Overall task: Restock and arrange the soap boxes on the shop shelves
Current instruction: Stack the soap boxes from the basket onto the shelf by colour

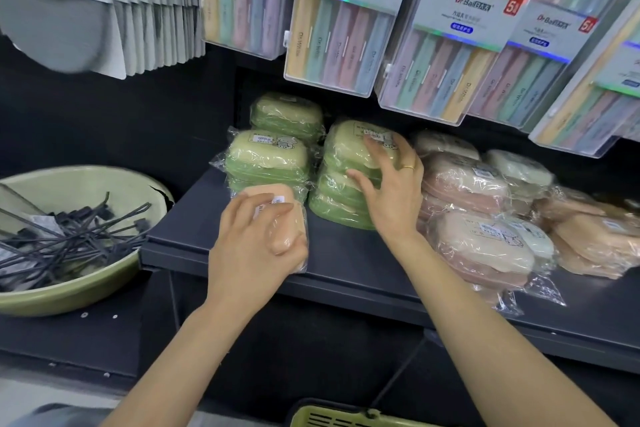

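My left hand [252, 246] grips a peach soap box [289, 236] in clear wrap, just above the front of the dark shelf [346, 263]. Behind it stand two stacks of green soap boxes [266, 156]. My right hand [391, 184] presses with spread fingers against the side of a third green stack [341, 191] in the middle of the shelf. Right of that hand lie pink soap boxes [464, 184], pale green ones [519, 166] and peach ones [595, 239] in loose piles.
Toothbrush packs [341, 28] hang just above the stacks. A green basin [114, 274] with black cable ties sits on the lower shelf at left. Grey packs [156, 10] hang top left. A green basket [346, 419] shows at the bottom edge.
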